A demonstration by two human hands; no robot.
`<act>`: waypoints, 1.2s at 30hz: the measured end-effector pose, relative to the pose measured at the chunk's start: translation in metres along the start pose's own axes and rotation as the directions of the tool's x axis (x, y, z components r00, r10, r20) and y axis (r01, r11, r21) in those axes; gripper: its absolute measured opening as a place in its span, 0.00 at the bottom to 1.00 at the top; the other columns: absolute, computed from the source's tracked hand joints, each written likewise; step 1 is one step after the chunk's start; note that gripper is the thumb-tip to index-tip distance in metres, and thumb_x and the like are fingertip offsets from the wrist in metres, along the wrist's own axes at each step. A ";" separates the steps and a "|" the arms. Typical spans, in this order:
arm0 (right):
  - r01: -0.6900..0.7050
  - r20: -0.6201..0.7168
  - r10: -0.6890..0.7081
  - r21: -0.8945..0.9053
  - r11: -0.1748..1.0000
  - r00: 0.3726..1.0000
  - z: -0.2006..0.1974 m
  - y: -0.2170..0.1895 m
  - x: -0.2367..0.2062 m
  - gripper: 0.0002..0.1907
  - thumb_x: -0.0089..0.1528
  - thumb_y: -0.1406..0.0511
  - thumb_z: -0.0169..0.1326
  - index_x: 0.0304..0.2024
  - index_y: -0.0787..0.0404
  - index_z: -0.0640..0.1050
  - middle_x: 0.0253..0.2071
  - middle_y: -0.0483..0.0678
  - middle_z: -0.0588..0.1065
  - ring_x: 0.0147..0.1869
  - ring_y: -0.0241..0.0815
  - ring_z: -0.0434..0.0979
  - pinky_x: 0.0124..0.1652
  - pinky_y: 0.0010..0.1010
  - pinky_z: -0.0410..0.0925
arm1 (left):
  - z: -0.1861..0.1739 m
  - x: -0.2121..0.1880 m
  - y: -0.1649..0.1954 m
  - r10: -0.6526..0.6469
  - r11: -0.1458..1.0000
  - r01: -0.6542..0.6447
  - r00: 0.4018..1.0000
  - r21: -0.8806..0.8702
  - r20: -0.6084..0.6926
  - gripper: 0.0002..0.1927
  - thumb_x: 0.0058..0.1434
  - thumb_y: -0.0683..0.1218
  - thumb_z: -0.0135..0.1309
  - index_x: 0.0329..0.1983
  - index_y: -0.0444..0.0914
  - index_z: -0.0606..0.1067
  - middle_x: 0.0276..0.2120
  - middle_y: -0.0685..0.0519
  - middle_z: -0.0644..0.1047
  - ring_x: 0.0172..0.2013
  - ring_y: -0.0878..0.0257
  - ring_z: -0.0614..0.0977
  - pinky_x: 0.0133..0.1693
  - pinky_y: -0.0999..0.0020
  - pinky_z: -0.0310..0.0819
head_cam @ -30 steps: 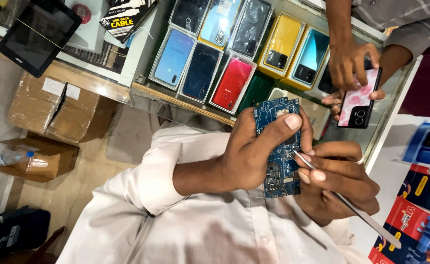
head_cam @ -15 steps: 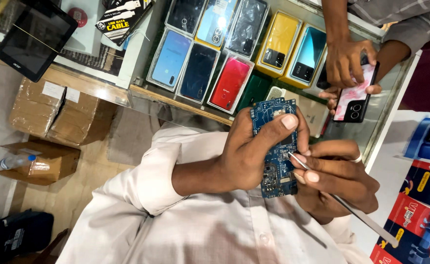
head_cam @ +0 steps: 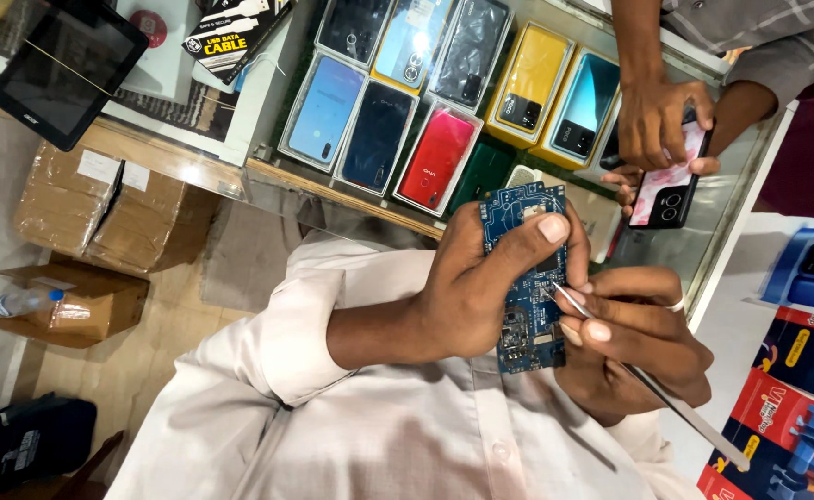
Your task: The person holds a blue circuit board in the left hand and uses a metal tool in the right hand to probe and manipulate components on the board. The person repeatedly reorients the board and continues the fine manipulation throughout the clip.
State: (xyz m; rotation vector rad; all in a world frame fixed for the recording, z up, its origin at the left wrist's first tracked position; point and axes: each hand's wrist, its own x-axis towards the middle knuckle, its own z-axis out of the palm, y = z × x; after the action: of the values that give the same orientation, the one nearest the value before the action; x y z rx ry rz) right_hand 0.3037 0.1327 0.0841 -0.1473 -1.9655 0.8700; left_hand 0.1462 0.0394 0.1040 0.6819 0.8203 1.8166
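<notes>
My left hand (head_cam: 458, 301), in a white sleeve, grips a blue circuit board (head_cam: 529, 326) upright in front of my chest, with the thumb pressed across its upper face. My right hand (head_cam: 643, 347) pinches thin metal tweezers (head_cam: 671, 407). Their tip touches the board's right-hand side near the middle. A ring shows on one right-hand finger. My fingers hide the lower edge and back of the board.
A glass display counter (head_cam: 268, 171) holds several phones and cases in rows. Another person's hands (head_cam: 657, 116) hold a phone with a pink back (head_cam: 668, 185) over the counter. Cardboard boxes (head_cam: 101, 208), a plastic bottle (head_cam: 23, 301), a tablet (head_cam: 60, 74) and boxed goods (head_cam: 795, 407) surround me.
The board and tweezers stay nearly still, tip held on the board. The other person's hands with the pink-backed phone have shifted slightly up.
</notes>
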 end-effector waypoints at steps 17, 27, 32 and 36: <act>-0.008 0.014 0.008 0.046 0.999 1.000 -0.004 0.003 -0.003 0.14 0.59 0.75 0.66 0.43 0.58 0.77 0.38 0.51 0.80 0.37 0.45 0.80 0.34 0.25 0.69 | -0.001 0.002 -0.003 0.013 0.999 -0.014 1.000 0.045 0.010 0.24 0.80 0.53 0.41 0.34 0.32 0.74 0.29 0.51 0.77 0.32 0.68 0.78 0.39 0.71 0.75; -0.023 -0.116 0.031 0.068 0.997 0.993 0.005 0.003 -0.006 0.13 0.59 0.74 0.65 0.41 0.59 0.75 0.35 0.49 0.79 0.38 0.45 0.80 0.33 0.25 0.70 | 0.000 0.002 -0.003 0.001 0.999 -0.002 1.000 0.036 0.019 0.24 0.80 0.54 0.42 0.34 0.32 0.74 0.28 0.51 0.77 0.32 0.68 0.78 0.39 0.71 0.75; 0.042 -0.059 -0.039 0.037 0.998 0.997 0.003 0.006 -0.003 0.13 0.59 0.75 0.66 0.41 0.59 0.77 0.34 0.50 0.79 0.37 0.45 0.80 0.32 0.25 0.69 | -0.001 0.002 -0.002 0.020 0.997 -0.022 0.999 0.067 0.030 0.25 0.80 0.54 0.41 0.34 0.32 0.73 0.28 0.52 0.77 0.31 0.68 0.78 0.38 0.72 0.75; 0.049 -0.061 -0.047 0.041 0.998 0.997 0.002 0.008 -0.002 0.13 0.58 0.75 0.66 0.41 0.58 0.77 0.33 0.49 0.79 0.36 0.44 0.80 0.32 0.25 0.69 | -0.001 0.003 -0.001 0.020 0.998 -0.022 0.999 0.066 0.033 0.24 0.80 0.54 0.41 0.34 0.32 0.73 0.28 0.52 0.76 0.31 0.68 0.78 0.38 0.72 0.75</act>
State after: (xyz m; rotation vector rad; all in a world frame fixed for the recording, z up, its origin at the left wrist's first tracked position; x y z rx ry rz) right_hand 0.3016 0.1364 0.0770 -0.0996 -1.8863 0.8661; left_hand 0.1452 0.0423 0.1026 0.7628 0.8582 1.7993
